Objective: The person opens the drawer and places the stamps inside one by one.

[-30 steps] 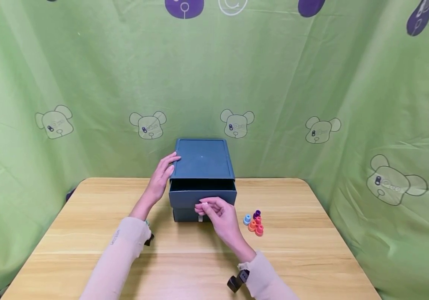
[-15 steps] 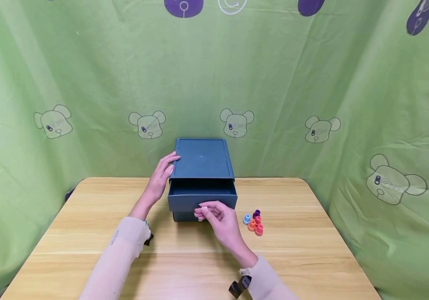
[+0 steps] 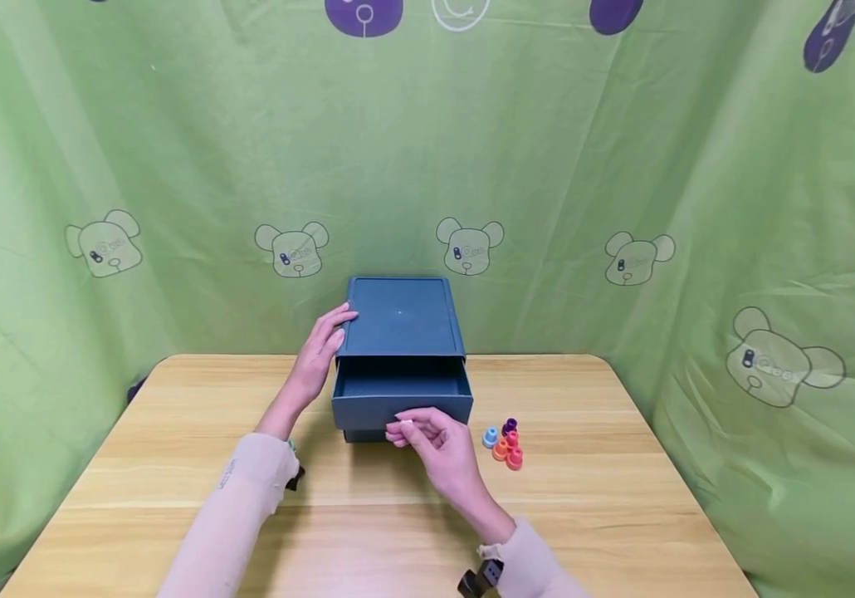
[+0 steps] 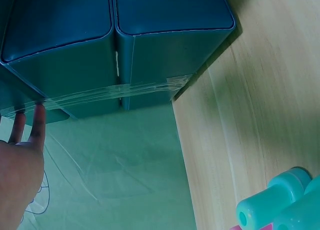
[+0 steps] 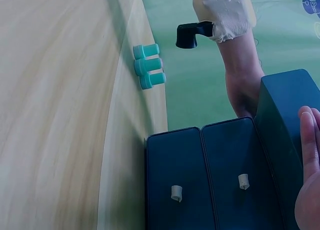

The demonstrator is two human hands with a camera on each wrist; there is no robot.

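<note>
A dark blue drawer cabinet (image 3: 401,316) stands on the table, its top drawer (image 3: 368,412) pulled part way out. The inside of that drawer shows only bare blue walls. My right hand (image 3: 446,457) pinches the small white pull tab (image 3: 407,423) on the drawer front between thumb and fingers. My left hand (image 3: 314,361) rests against the cabinet's left side, fingertips over its top edge. In the left wrist view, two fingers (image 4: 37,127) of it lie near a strip of clear tape. Two lower drawers (image 5: 175,160) with white pull tabs (image 5: 176,193) are closed.
Several small coloured cone-shaped cups (image 3: 502,448) stand grouped right of the cabinet. Teal cups (image 5: 148,65) stand at its left, mostly hidden behind my left forearm in the head view. A green curtain (image 3: 398,149) hangs behind and beside the wooden table (image 3: 607,498).
The top drawer has slid further out toward me, with my right hand drawing back on its pull tab. My left hand stays in place on the cabinet.
</note>
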